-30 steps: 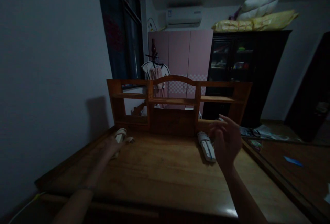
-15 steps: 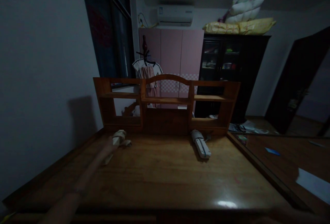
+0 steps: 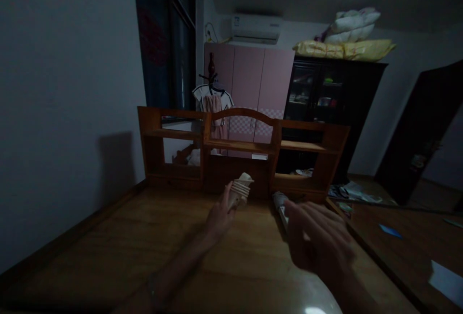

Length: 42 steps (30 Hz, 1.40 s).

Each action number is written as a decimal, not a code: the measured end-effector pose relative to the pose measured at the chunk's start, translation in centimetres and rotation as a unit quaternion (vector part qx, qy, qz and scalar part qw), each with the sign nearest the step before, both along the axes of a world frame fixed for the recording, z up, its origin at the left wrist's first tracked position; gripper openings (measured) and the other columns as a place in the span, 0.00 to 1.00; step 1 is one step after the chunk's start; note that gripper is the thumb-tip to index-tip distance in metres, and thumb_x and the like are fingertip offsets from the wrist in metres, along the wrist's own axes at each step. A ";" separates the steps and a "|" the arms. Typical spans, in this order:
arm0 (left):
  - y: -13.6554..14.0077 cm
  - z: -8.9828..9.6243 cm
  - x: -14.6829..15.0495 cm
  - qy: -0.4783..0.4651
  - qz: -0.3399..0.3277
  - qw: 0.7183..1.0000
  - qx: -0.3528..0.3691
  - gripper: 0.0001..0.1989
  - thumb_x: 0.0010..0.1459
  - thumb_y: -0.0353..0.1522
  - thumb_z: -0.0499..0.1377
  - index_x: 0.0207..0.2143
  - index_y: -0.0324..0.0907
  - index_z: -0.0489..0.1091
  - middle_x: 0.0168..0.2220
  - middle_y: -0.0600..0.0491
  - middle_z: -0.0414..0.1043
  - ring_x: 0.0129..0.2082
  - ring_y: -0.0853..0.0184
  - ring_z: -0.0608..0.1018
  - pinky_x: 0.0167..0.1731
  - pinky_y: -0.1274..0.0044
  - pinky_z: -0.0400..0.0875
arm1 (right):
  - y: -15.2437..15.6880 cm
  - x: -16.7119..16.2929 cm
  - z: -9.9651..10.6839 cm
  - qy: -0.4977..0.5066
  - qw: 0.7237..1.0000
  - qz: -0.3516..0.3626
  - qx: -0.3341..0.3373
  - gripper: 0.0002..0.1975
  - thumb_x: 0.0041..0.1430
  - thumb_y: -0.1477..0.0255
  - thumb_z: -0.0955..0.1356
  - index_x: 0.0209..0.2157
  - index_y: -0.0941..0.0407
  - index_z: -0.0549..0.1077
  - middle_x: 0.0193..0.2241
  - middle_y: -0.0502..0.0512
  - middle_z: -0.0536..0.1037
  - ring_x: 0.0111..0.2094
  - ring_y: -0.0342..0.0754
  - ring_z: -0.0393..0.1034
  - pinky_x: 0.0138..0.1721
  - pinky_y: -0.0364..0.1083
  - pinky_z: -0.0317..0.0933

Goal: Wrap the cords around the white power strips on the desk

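Cream strip is now at 12 o'clock vs approx 11 half a sec ago, & our R hand is up at 2 o'clock vs low at the bottom edge. We've got our L hand clasped round the cream strip, its wound cord showing; it tilts, top end twd 1 o'clock, in front of the shelf unit. Our R hand is blurry & hides the near end of the white power strip, which lies at 1 o'clock on the desk; we can't tell if that hand is touching or gripping it. Past the shelves we see a pink wardrobe at 12 w/ an AC unit above, & a dark cabinet at 1 w/ a yellow pkg on top. Approx 2 o'clock, beyond our R hand: a small blue item on a brown surface; white sheet at 3.
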<state>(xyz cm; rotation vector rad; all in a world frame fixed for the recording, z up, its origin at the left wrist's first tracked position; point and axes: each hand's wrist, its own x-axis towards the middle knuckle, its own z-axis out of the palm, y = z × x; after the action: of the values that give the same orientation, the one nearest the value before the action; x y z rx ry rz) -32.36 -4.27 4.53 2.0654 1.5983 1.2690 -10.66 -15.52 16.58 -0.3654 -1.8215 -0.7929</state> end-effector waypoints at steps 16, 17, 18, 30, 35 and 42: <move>3.8 -5.8 0.6 0.208 0.007 0.970 0.128 0.46 0.48 0.16 0.45 0.66 0.49 0.31 0.62 0.47 0.53 0.59 0.64 0.62 0.55 0.70 0.61 | 14.0 0.6 -16.9 0.065 0.900 -0.006 -0.431 0.23 0.65 0.69 0.58 0.60 0.55 0.51 0.28 0.50 0.71 0.28 0.43 0.69 0.33 0.42 0.64; 3.8 -5.7 0.6 0.226 0.010 0.967 0.121 0.47 0.45 0.15 0.45 0.66 0.48 0.32 0.62 0.47 0.54 0.58 0.63 0.63 0.55 0.70 0.61 | 14.2 0.7 -16.9 0.071 0.904 -0.007 -0.422 0.22 0.65 0.70 0.59 0.59 0.55 0.53 0.29 0.50 0.71 0.29 0.44 0.70 0.34 0.43 0.64; 3.7 -5.7 0.6 0.247 0.012 0.962 0.114 0.48 0.44 0.15 0.46 0.66 0.48 0.32 0.61 0.47 0.56 0.57 0.62 0.64 0.54 0.69 0.61 | 14.4 0.7 -16.9 0.073 0.908 -0.009 -0.412 0.21 0.65 0.70 0.60 0.58 0.54 0.55 0.30 0.51 0.72 0.30 0.45 0.70 0.35 0.44 0.65; 1.9 -5.3 2.1 0.398 -0.041 0.910 0.113 0.47 0.46 0.19 0.52 0.65 0.49 0.35 0.54 0.45 0.62 0.52 0.58 0.67 0.52 0.65 0.62 | 14.1 -0.5 -16.8 -0.017 0.917 -0.103 -0.386 0.16 0.62 0.69 0.64 0.51 0.52 0.66 0.46 0.59 0.67 0.38 0.48 0.70 0.36 0.45 0.66; 1.7 -4.9 2.3 0.419 -0.061 0.901 0.095 0.50 0.42 0.20 0.54 0.65 0.50 0.35 0.55 0.46 0.60 0.53 0.58 0.66 0.52 0.66 0.60 | 13.8 -0.9 -16.4 -0.041 0.907 -0.149 -0.392 0.14 0.60 0.67 0.65 0.47 0.54 0.69 0.44 0.58 0.68 0.34 0.46 0.70 0.31 0.42 0.64; 2.0 -5.0 2.3 0.415 -0.086 0.903 0.076 0.52 0.41 0.19 0.53 0.65 0.51 0.33 0.60 0.47 0.56 0.56 0.58 0.63 0.54 0.66 0.57 | 13.9 -1.1 -16.6 -0.047 0.889 -0.200 -0.409 0.14 0.58 0.70 0.66 0.46 0.53 0.69 0.45 0.58 0.69 0.33 0.46 0.72 0.31 0.42 0.62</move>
<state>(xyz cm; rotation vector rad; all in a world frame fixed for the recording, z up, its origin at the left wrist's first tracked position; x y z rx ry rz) -30.10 -2.25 -0.45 3.0101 1.5471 0.4478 -11.72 -1.67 -0.07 -1.2960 -2.1406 -0.2565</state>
